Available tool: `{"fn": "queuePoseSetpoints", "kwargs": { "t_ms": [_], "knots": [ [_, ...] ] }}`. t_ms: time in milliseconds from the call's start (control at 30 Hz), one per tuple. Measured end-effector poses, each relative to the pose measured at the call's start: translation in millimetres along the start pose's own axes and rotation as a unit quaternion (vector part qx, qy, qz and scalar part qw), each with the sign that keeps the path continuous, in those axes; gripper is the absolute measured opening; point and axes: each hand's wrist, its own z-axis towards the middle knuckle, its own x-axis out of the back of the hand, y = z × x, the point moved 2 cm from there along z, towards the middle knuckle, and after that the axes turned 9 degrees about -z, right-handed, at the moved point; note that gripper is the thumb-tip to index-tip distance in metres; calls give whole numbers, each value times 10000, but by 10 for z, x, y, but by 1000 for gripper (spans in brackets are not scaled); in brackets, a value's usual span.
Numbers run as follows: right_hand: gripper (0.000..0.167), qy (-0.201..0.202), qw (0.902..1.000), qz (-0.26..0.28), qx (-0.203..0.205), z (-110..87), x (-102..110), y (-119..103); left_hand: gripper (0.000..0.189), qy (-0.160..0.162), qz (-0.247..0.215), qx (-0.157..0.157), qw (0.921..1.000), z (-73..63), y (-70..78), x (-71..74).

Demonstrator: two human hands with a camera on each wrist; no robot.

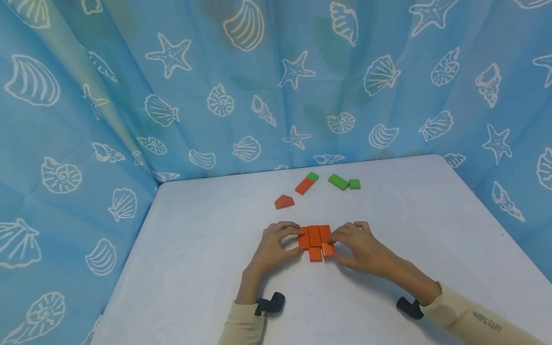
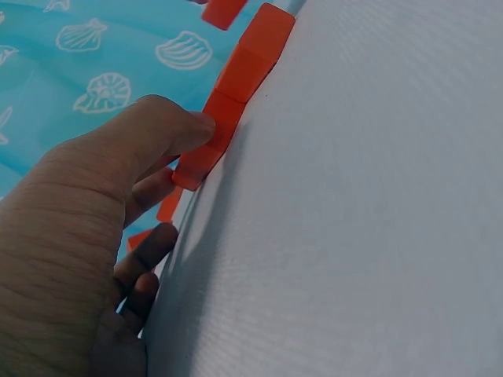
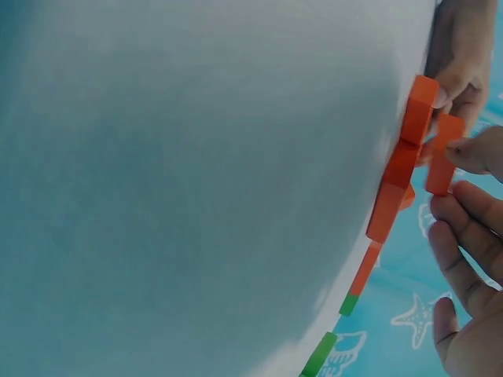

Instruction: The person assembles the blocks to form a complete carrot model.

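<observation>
Orange block (image 3: 444, 153) in the air: the right hand (image 1: 360, 247) has it clamped between thumb and fingertips, and both wrist views show it above the white table (image 1: 194, 268). In the head view it appears at about half past four from the middle of a row of three orange blocks, with a short block (image 1: 315, 254) at six o'clock. The left hand (image 1: 269, 247) pinches the row's left block (image 1: 304, 238), at nine o'clock.

The likeliest trouble is a slip, since only the digits' ends grip the raised block; if it tipped or fell, it could knock the short block askew. The right fingers also work very near the right block (image 1: 325, 233) at three o'clock, so a careless sweep might shove it. Too firm a push from the left hand could skew the whole row. Little threatens the red piece (image 1: 284, 201) at eleven o'clock or the green block (image 1: 338, 182) at one; both lie well apart.
</observation>
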Motion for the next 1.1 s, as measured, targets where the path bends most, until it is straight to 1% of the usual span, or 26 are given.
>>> {"fn": "queuePoseSetpoints", "kwargs": {
  "t_ms": [233, 367, 533, 633, 900, 1100],
  "knots": [
    [33, 112, 9996, -121, 221, -21, -63, -4, 37, 10, -27, -4, 10000, 6, -2, 6],
    [33, 181, 9992, -183, 305, -24, -80, -16, 38, -27, -30, 58, 10000, 5, -8, -1],
    [32, 382, 9974, -297, 541, -20, -107, -23, 37, -1, -65, 95, 9999, 5, -5, -6],
    [31, 430, 9963, -398, 630, -14, -122, -26, 38, 4, -37, 86, 10000, 6, -1, -2],
    [33, 170, 9970, -516, 548, 16, -172, -40, 37, 55, -38, 0, 10000, -9, -14, 18],
    [34, -5, 9990, -334, 304, 51, -147, -12, 37, 26, 57, -110, 9999, 2, -48, 3]
  ]
}}
